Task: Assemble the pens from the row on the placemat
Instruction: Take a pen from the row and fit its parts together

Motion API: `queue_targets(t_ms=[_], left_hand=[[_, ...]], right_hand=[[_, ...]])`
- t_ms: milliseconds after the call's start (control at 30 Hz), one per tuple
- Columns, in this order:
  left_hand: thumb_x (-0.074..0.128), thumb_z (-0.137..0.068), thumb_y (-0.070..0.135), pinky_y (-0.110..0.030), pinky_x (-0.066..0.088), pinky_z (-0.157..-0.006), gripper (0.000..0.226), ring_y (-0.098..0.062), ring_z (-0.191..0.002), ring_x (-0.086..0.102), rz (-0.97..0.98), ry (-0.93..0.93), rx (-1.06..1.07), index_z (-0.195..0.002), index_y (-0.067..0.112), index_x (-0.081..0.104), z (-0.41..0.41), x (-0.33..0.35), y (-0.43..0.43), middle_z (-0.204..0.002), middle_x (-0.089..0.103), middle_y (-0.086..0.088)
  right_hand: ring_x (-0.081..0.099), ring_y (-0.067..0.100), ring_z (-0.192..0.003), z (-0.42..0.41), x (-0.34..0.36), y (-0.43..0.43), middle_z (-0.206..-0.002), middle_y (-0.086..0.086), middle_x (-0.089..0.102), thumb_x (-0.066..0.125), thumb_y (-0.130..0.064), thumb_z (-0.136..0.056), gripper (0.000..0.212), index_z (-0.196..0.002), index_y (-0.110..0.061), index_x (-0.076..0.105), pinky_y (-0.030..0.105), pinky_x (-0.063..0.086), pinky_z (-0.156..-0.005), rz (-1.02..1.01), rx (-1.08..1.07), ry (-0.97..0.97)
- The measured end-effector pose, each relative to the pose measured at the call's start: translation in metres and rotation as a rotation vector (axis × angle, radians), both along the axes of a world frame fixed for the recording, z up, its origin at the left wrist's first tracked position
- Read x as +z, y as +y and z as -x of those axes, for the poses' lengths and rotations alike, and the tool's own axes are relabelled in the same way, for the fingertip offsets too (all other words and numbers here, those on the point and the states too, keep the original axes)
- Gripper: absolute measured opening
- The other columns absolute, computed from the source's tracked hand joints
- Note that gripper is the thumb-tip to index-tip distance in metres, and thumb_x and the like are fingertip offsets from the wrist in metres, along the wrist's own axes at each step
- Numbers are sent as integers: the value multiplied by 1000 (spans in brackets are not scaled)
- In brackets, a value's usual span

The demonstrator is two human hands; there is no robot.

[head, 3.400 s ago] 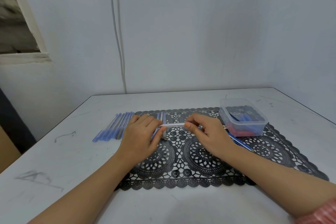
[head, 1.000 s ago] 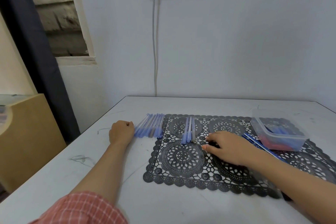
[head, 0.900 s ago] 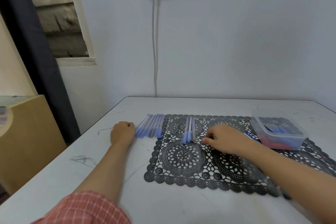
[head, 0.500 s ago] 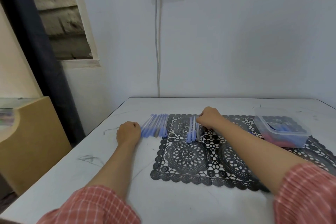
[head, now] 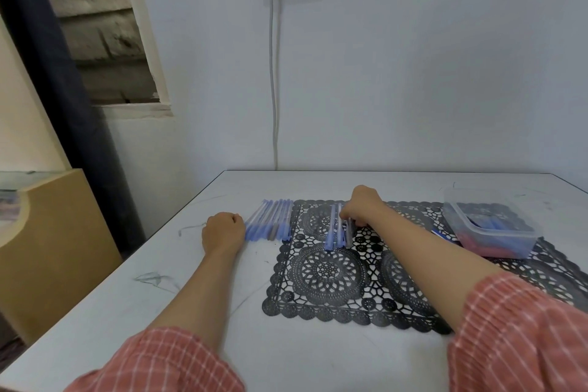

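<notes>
A short row of blue-capped pens (head: 334, 234) lies on the black lace placemat (head: 321, 274), near its far left part. My right hand (head: 361, 205) reaches over that row, and its curled fingertips pinch the rightmost, greyish pen (head: 350, 235). A larger group of blue pens (head: 270, 223) lies side by side on the white table, just left of the placemat. My left hand (head: 222, 229) rests on the table as a fist, touching the left side of that group and holding nothing that shows.
A clear plastic tub (head: 490, 229) with blue and red parts stands on the placemat's far right. Some thin blue pieces (head: 440, 234) lie beside it. The table's left edge (head: 127, 261) drops off next to a wooden cabinet. A cable hangs down the wall behind.
My left hand carried a pen to the group left of the placemat and stayed there as a fist. My right hand slid from the middle of the placemat up onto the pen row.
</notes>
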State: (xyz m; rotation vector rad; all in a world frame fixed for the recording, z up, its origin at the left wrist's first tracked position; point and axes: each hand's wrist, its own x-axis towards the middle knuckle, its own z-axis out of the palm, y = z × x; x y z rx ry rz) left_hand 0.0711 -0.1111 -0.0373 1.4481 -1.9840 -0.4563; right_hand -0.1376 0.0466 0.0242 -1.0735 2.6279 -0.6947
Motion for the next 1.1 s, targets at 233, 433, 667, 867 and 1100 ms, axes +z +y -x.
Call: queue_targets(t_ms=[233,433,667,867,1100], left_hand=[[44,-92,10,-35,45,-68,30,-31,-74,58,80,144,-8,-74,5,67,0,5,4,-81,65,-14],[48,-92,9,-41,38,-95,26,-29,-110,52,300,117,-89,-107,7,69,2,5,8,-112,66,-12],[49,-93,15,-36,36,-93,25,-22,-110,50,369,12,-240,-109,13,69,18,22,33,-111,65,-5],[49,-96,28,-24,40,-84,26,-7,-97,52,249,60,-605,-112,19,67,45,42,102,-104,64,6],[61,-87,42,-15,43,-76,22,6,-86,55,229,196,-776,-101,27,69,48,50,142,-87,63,17]], right_hand=[[59,26,-63,3,8,9,-63,8,52,60,4,-72,13,-69,-5,51,27,48,-60,-53,28,-68],[54,18,-49,3,10,20,-67,5,54,66,-8,-78,16,-70,-6,52,23,43,-44,-81,58,-57],[46,14,-52,-6,10,26,-69,2,53,66,-7,-78,9,-83,-7,58,20,38,-46,-149,74,21],[51,16,-50,-10,25,44,-80,11,56,59,5,-81,54,-130,-14,44,22,46,-44,326,100,-413],[64,24,-55,-32,34,79,-76,18,54,57,10,-83,33,-107,-9,48,33,58,-60,715,165,-585]])
